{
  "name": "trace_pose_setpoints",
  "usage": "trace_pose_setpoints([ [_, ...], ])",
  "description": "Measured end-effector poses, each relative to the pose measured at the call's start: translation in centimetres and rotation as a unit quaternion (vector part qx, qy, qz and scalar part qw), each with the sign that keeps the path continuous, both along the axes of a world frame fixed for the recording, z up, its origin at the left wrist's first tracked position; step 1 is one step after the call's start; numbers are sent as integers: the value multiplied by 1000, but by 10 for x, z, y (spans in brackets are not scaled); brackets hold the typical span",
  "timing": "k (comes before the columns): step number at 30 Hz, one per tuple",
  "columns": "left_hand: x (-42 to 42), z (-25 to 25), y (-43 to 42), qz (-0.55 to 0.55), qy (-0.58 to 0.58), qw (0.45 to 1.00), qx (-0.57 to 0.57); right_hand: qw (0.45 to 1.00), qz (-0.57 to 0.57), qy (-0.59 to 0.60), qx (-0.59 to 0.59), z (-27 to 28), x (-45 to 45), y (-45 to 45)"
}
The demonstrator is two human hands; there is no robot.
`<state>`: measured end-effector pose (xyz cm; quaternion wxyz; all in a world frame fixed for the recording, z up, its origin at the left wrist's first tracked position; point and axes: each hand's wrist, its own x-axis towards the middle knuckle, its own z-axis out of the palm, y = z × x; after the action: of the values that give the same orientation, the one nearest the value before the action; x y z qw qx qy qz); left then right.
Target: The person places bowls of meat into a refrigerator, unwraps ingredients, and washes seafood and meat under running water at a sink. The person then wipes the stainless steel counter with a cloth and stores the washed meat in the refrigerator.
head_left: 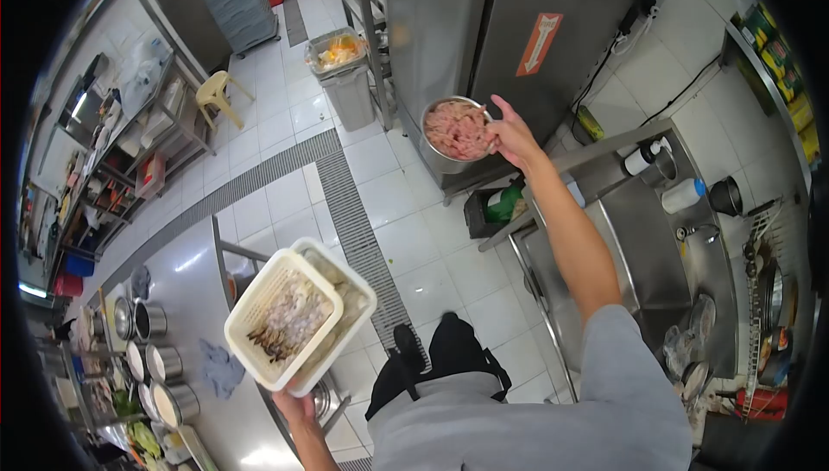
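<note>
Right hand [515, 136]: we are gripping a metal pot [443, 162] of raw meat [454, 129] at its rim. Left hand [297, 404]: we are holding a basket [275, 287] of pale and dark food pieces [294, 320], overlapping another tub [356, 309], near the steel table [186, 294].

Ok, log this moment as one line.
left hand: holds stacked pale containers | right hand: holds metal pot of raw meat | steel table: at left

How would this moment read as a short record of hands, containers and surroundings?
Left hand: holds white tub, with cream basket over it
Basket contents: pale pieces, darker pieces at one end
Right hand: holds metal pot at its side
Pot contents: pink, minced-looking meat
Surroundings: steel table on left, steel sink on right
</note>
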<state>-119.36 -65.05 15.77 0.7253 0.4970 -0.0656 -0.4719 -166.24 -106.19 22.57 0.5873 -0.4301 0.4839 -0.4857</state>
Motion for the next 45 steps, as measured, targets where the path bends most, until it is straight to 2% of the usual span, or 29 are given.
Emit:
trace_pose_setpoints([
  [4,-5,-5,-31,38,15,999,-2,1000,-11,14,-7,-5,12,-82],
  [6,-6,-22,-36,64,19,998,12,999,-31,12,-18,-13,17,-107],
  [9,-33,-14,-68,88,20,996,-13,998,-56,25,-19,-15,18,-125],
  [11,-38,-21,-78,95,45,994,-8,997,-56,46,-10,-12,21,-124],
  [22,-53,-33,-140,100,65,993,18,999,25,3,22,-18,59,-101],
  [24,-52,-34,-141,97,59,993,27,993,107,-55,12,-19,71,-98],
  [27,-56,-36,-141,99,46,994,27,988,147,-46,25,-8,79,-89],
  [29,-57,-47,-136,97,50,992,62,988,144,-35,49,-13,74,-80],
  [31,-68,-49,-143,86,66,992,61,984,86,-98,123,-32,63,-67],
  [33,-82,-54,-154,71,54,992,85,982,44,-114,147,-48,43,-45],
  [34,-80,-79,-150,57,37,995,77,984,31,-101,142,-56,31,-33],
  [35,-88,-78,-162,61,52,991,104,987,18,-88,137,-63,19,-23],
  [36,-94,-87,-175,36,83,994,68,985,-2,-90,148,-64,9,-10],
  [37,-107,-86,-195,11,48,994,96,982,-22,-92,161,-69,-2,1],
  [38,-110,-106,-209,-27,45,995,80,981,-22,-90,168,-75,-14,12],
  [40,-120,-127,-256,-28,119,988,90,983,-29,-85,163,-86,-31,29],
  [43,-127,-178,-346,-116,124,983,71,971,-58,-96,213,-86,-35,43],
  [44,-141,-167,-394,-122,108,984,68,969,-63,-93,218,-94,-35,49],
  [45,-144,-182,-430,-161,126,978,49,970,-87,-61,219,-104,-33,56],
])
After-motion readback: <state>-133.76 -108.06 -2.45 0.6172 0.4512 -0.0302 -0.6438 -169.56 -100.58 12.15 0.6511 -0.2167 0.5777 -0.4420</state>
